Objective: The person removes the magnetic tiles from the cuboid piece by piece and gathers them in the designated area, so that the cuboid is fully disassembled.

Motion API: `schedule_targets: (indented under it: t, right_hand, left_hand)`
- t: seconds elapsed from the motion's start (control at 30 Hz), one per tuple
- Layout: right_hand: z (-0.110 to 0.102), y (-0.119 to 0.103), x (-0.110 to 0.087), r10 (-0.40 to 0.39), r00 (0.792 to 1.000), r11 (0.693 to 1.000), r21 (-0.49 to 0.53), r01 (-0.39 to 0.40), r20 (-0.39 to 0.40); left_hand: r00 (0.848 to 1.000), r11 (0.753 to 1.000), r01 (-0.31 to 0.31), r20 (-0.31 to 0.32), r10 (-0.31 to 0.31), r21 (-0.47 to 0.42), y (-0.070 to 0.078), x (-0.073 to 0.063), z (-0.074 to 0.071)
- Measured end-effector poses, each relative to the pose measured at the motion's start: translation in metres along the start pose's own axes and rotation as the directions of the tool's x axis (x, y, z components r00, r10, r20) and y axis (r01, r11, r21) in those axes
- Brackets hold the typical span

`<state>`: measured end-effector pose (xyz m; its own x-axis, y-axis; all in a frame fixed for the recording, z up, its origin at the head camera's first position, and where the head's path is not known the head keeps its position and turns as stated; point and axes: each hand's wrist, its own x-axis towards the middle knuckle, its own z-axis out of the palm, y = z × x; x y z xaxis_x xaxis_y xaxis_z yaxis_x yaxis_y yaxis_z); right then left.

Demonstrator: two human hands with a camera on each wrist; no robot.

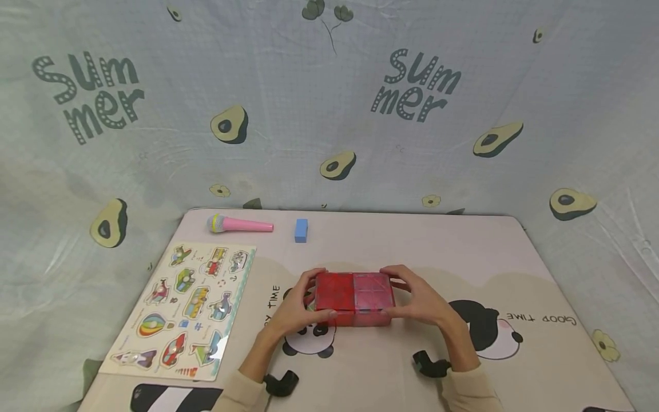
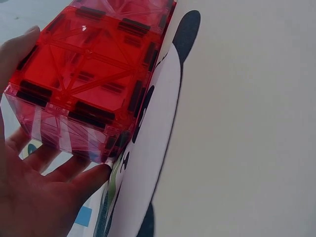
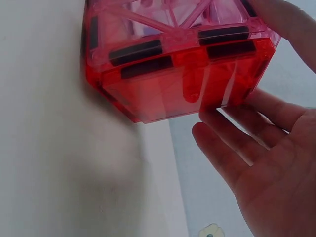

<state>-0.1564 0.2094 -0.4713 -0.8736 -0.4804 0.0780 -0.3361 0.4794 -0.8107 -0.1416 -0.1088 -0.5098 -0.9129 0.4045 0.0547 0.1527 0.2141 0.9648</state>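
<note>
A low box of see-through magnetic tiles sits in front of me, with a red square on its left top and a pink square on its right. My left hand grips the left end, thumb at the near side and fingers at the far side. In the left wrist view, dark magnet strips line the edges of a red tile. At the opposite end, my right hand holds the box the same way. The right wrist view shows a red end wall beside the fingers.
A pink toy microphone and a blue block lie along the table's back. On the left is a picture puzzle board. A printed cloth rises behind the panda-patterned table.
</note>
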Motion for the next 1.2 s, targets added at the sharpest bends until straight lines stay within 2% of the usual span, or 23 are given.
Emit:
schedule_targets:
  t: [0.87,1.0,1.2]
  right_hand:
    - [0.0026,0.0001,0.001,-0.012,1.0,0.999,0.033,0.013,-0.025]
    - [0.002,-0.0016,0.0003,-0.007,0.999,1.0,0.006,0.008,-0.033]
    - [0.0002,-0.0042,-0.0004,-0.028,0.998,0.996,-0.089,0.023,-0.059]
  left_hand:
    - [0.999,0.999,0.034,-0.007,-0.034,0.02,0.0002,-0.0006,-0.0006]
    - [1.0,1.0,0.025,-0.002,-0.025,0.01,0.0005,-0.0001,-0.0008]
    - [1.0,1.0,0.016,0.006,-0.016,-0.009,0.0008,0.0016,-0.0009]
